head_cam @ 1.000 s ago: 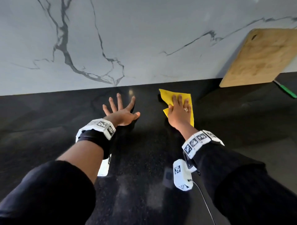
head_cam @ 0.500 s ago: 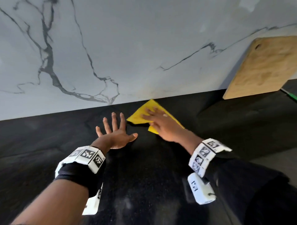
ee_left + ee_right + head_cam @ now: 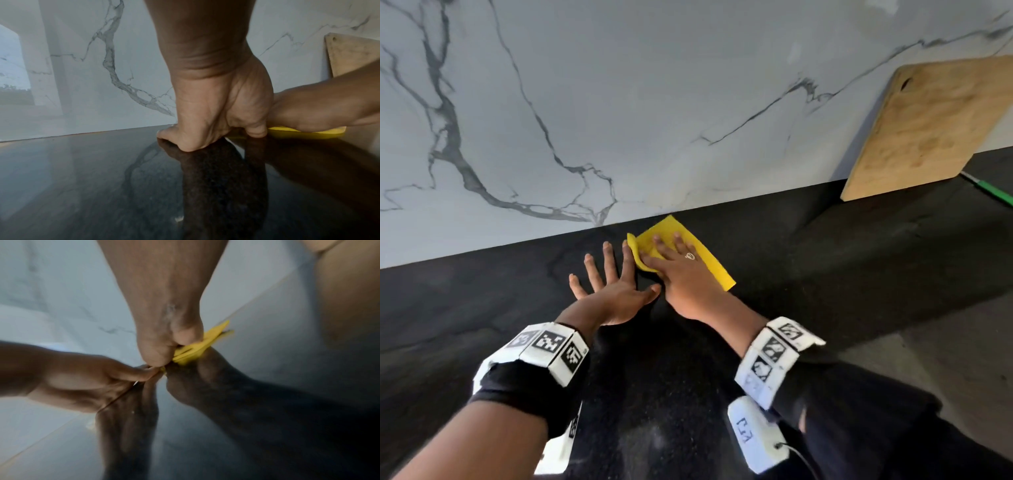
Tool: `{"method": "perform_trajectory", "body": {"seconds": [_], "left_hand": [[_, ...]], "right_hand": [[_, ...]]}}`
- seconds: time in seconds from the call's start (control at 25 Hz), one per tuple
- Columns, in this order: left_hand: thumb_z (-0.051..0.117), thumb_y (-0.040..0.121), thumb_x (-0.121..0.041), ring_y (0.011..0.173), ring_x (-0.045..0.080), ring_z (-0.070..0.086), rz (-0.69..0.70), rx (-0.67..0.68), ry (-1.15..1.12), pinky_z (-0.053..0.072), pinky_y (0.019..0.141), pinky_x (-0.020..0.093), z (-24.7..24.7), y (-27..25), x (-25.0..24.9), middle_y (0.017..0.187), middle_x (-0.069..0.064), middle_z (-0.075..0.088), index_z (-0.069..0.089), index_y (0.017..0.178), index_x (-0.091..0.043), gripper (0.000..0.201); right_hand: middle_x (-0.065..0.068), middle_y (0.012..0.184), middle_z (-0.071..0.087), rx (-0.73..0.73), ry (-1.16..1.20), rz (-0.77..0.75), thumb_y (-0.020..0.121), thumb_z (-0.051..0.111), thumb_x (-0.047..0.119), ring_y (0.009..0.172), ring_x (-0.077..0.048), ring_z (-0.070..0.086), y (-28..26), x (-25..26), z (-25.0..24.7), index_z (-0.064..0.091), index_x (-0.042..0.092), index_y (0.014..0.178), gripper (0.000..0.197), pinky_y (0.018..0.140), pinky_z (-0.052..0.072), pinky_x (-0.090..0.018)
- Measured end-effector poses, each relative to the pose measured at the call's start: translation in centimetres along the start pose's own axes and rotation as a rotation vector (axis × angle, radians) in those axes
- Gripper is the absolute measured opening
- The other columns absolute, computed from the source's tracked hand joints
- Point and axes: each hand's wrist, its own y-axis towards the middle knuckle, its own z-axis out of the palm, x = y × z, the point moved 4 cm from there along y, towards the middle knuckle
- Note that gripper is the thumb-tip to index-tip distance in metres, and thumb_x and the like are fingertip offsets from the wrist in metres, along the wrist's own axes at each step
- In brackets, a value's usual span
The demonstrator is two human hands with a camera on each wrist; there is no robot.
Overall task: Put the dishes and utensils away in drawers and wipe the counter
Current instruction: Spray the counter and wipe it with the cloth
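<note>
A yellow cloth (image 3: 709,263) lies flat on the black counter (image 3: 825,274), close to the marble backsplash. My right hand (image 3: 678,270) presses down on it with straight, spread fingers, a ring on one of them. The cloth's left edge is bunched up against my left forefinger. My left hand (image 3: 613,291) rests flat on the counter right beside it, fingers splayed, thumb touching the right hand. In the left wrist view the cloth (image 3: 308,134) shows as a thin yellow strip under the right hand. In the right wrist view the cloth (image 3: 197,348) is folded beneath the palm.
A wooden cutting board (image 3: 928,133) leans against the marble backsplash (image 3: 619,102) at the far right. A green-handled utensil (image 3: 993,193) lies on the counter beside the board's lower corner. The dark counter reflects both arms.
My right hand has slid the yellow cloth leftward along the backsplash until it meets the left hand. The left hand stays planted on the counter. The view has shifted left.
</note>
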Motion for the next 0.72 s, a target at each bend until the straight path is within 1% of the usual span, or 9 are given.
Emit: {"method": "perform_trajectory", "body": {"seconds": [0.08, 0.12, 0.2, 0.28, 0.36, 0.4, 0.48, 0.6, 0.72], "left_hand": [[0.034, 0.09, -0.072, 0.141, 0.031, -0.034, 0.01, -0.021, -0.015, -0.014, 0.113, 0.06, 0.2, 0.0, 0.0, 0.153, -0.003, -0.04, -0.029, 0.146, -0.042, 0.089], [0.033, 0.091, -0.071, 0.141, 0.032, -0.035, 0.016, -0.024, -0.015, -0.015, 0.113, 0.06, 0.3, 0.0, 0.0, 0.153, -0.002, -0.041, -0.028, 0.145, -0.044, 0.087], [0.03, 0.091, -0.071, 0.14, 0.032, -0.037, 0.024, -0.011, -0.007, -0.017, 0.112, 0.06, 0.4, -0.1, 0.0, 0.152, -0.002, -0.042, -0.028, 0.144, -0.048, 0.082], [0.029, 0.091, -0.071, 0.139, 0.033, -0.038, 0.023, 0.004, -0.014, -0.018, 0.111, 0.061, 0.4, 0.1, 0.1, 0.151, -0.001, -0.043, -0.027, 0.143, -0.05, 0.08], [0.029, 0.091, -0.071, 0.138, 0.033, -0.039, 0.021, 0.02, -0.011, -0.017, 0.111, 0.061, 0.3, 0.2, 0.1, 0.15, -0.001, -0.044, -0.027, 0.143, -0.051, 0.079], [0.03, 0.091, -0.071, 0.138, 0.033, -0.039, 0.023, 0.025, -0.013, -0.017, 0.111, 0.061, 0.3, 0.2, 0.1, 0.15, -0.001, -0.044, -0.027, 0.143, -0.051, 0.08], [0.031, 0.091, -0.071, 0.139, 0.034, -0.038, 0.026, 0.012, -0.02, -0.017, 0.111, 0.061, 0.2, 0.1, 0.1, 0.15, -0.001, -0.044, -0.027, 0.143, -0.051, 0.08], [0.032, 0.092, -0.066, 0.141, 0.032, -0.036, 0.022, -0.05, -0.045, -0.018, 0.112, 0.061, 0.2, -0.5, -0.2, 0.154, 0.0, -0.039, -0.021, 0.146, -0.05, 0.077], [0.03, 0.091, -0.053, 0.144, 0.03, -0.031, 0.031, -0.189, -0.06, -0.018, 0.112, 0.061, 0.6, -2.1, -2.2, 0.158, 0.005, -0.031, -0.012, 0.153, -0.04, 0.075]], "right_hand": [[-0.003, 0.161, 0.023, -0.006, 0.189, -0.114, 0.099, 0.046, 0.005, 0.15, -0.027, 0.01, -1.4, -3.2, -1.7, 0.04, 0.028, 0.148, 0.054, 0.12, 0.004, -0.033], [-0.007, 0.158, 0.031, -0.021, 0.227, -0.079, 0.099, 0.045, 0.002, 0.149, -0.028, 0.018, -1.4, -6.0, -2.6, 0.047, 0.023, 0.144, 0.049, 0.118, 0.008, -0.03], [-0.015, 0.153, 0.039, -0.116, 0.263, 0.097, 0.097, 0.045, 0.0, 0.144, -0.034, 0.029, -0.7, -12.8, -4.8, 0.052, 0.017, 0.14, 0.047, 0.116, 0.014, -0.027], [-0.014, 0.155, 0.035, -0.22, 0.251, 0.268, 0.096, 0.046, 0.001, 0.146, -0.036, 0.025, 0.4, -16.7, -6.1, 0.05, 0.019, 0.141, 0.049, 0.121, 0.012, -0.035], [-0.007, 0.16, 0.025, -0.24, 0.123, 0.423, 0.1, 0.045, 0.008, 0.148, -0.035, 0.016, 1.3, -15.9, -5.6, 0.045, 0.026, 0.145, 0.049, 0.121, 0.009, -0.044], [-0.005, 0.162, 0.02, -0.21, 0.099, 0.44, 0.101, 0.043, 0.011, 0.15, -0.035, 0.01, 1.1, -14.4, -4.9, 0.042, 0.029, 0.147, 0.049, 0.121, 0.007, -0.046], [-0.002, 0.163, 0.015, -0.152, 0.136, 0.301, 0.102, 0.042, 0.012, 0.151, -0.031, 0.004, -0.7, -10.4, -3.8, 0.039, 0.033, 0.147, 0.05, 0.121, 0.003, -0.043], [0.004, 0.16, 0.02, -0.075, 0.234, 0.073, 0.101, 0.044, 0.008, 0.148, -0.016, 0.002, -8.0, -7.8, -2.7, 0.043, 0.032, 0.145, 0.049, 0.12, 0.001, -0.036], [0.015, 0.159, 0.021, -0.068, 0.31, 0.02, 0.1, 0.043, 0.013, 0.15, -0.012, 0.0, -17.4, -7.5, -2.3, 0.044, 0.04, 0.142, 0.05, 0.121, -0.001, -0.028]]}}
